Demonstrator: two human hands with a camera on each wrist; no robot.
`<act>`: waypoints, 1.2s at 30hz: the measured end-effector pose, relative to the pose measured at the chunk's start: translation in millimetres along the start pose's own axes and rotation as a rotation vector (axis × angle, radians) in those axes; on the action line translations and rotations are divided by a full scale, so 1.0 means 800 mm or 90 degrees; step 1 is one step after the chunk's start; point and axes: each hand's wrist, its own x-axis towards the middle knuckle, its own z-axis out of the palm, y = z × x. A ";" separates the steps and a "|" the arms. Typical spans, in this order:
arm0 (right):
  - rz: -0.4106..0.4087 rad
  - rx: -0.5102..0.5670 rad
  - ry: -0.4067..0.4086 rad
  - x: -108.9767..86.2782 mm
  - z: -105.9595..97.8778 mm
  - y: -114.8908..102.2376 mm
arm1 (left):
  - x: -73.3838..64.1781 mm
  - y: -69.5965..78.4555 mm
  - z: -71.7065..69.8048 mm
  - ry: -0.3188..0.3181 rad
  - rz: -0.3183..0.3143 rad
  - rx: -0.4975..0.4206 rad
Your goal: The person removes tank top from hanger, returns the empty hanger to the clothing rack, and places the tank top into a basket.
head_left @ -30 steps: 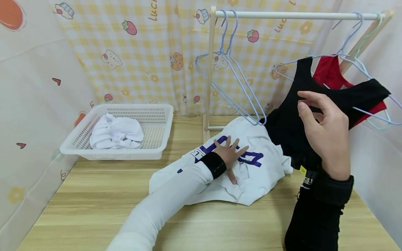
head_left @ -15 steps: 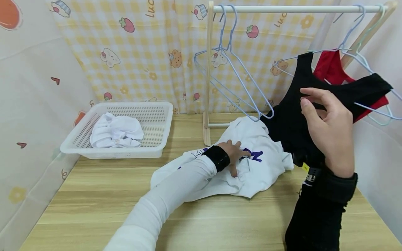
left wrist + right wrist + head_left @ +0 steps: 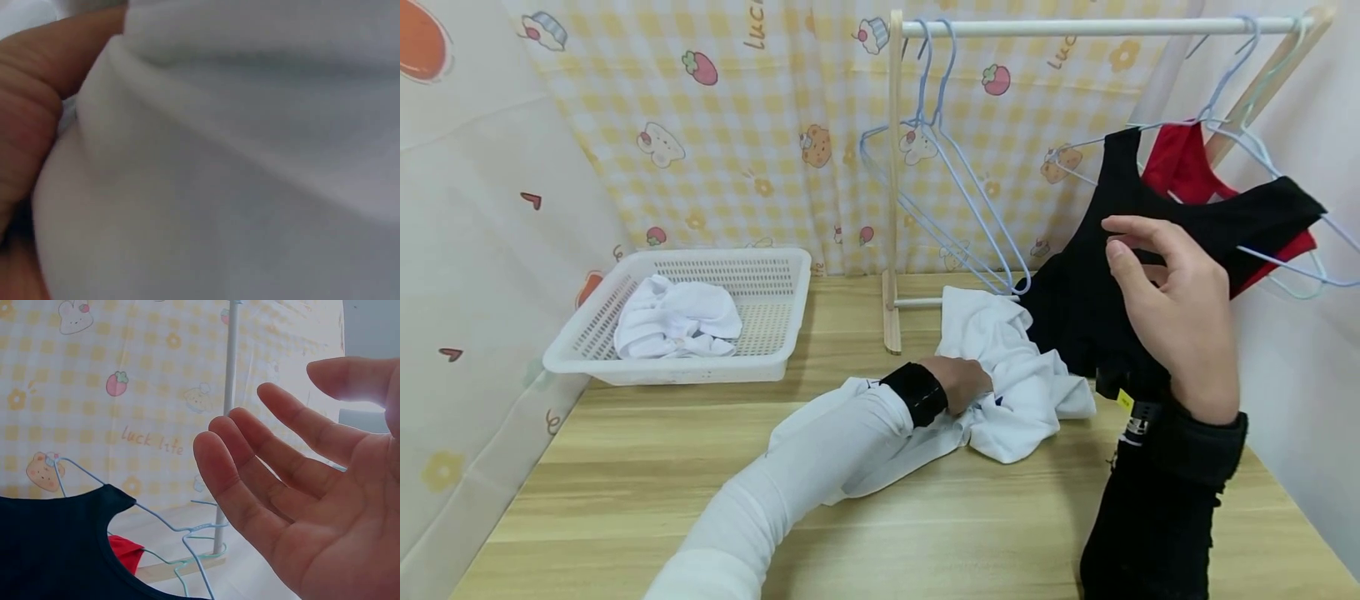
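A crumpled white shirt (image 3: pixel 1015 358) lies on the wooden table, only a speck of its navy print showing. My left hand (image 3: pixel 958 382) grips a bunch of its cloth with fingers curled under, and the fingertips are hidden in the head view. Up close in the left wrist view, folds of the shirt (image 3: pixel 219 187) bulge out beside the bent fingers (image 3: pixel 25 119). My right hand (image 3: pixel 1180 317) is raised in the air in front of a hanging black tank top (image 3: pixel 1086 258), holding nothing. In the right wrist view its fingers (image 3: pixel 240 500) are loosely extended.
A white plastic basket (image 3: pixel 760 371) with white cloth (image 3: pixel 677 317) inside stands at the left. Blue hangers (image 3: pixel 973 208) hang from the clothes rack's rail (image 3: pixel 1075 27), above the shirt. Behind the black top hangs a red top (image 3: pixel 1180 162). Patterned curtains enclose the table.
My left hand, earlier spread flat on the shirt, has curled its fingers and gathered the cloth, covering most of the navy print. The right hand has stayed raised in nearly the same place.
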 end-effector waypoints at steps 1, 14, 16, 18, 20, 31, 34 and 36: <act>0.001 -0.002 -0.001 0.000 0.001 0.001 | -0.001 -0.001 0.001 0.003 0.007 0.000; -0.011 -0.005 0.000 0.002 0.003 0.004 | -0.051 -0.014 -0.036 0.062 0.103 -0.103; -0.010 -0.007 0.002 0.002 0.003 0.004 | -0.069 -0.015 -0.055 0.078 0.112 -0.103; -0.010 -0.006 0.004 0.002 0.002 0.005 | -0.088 -0.018 -0.074 0.101 0.120 -0.102; -0.008 -0.006 0.005 0.002 0.002 0.006 | -0.110 -0.022 -0.095 0.131 0.124 -0.102; 0.008 -0.004 -0.006 0.002 -0.002 0.003 | -0.250 -0.063 -0.196 0.340 0.102 -0.086; 0.017 -0.003 -0.008 0.001 -0.003 0.004 | -0.287 -0.080 -0.216 0.421 0.092 -0.066; 0.020 -0.001 -0.010 0.000 -0.004 0.005 | -0.313 -0.090 -0.227 0.481 0.070 -0.060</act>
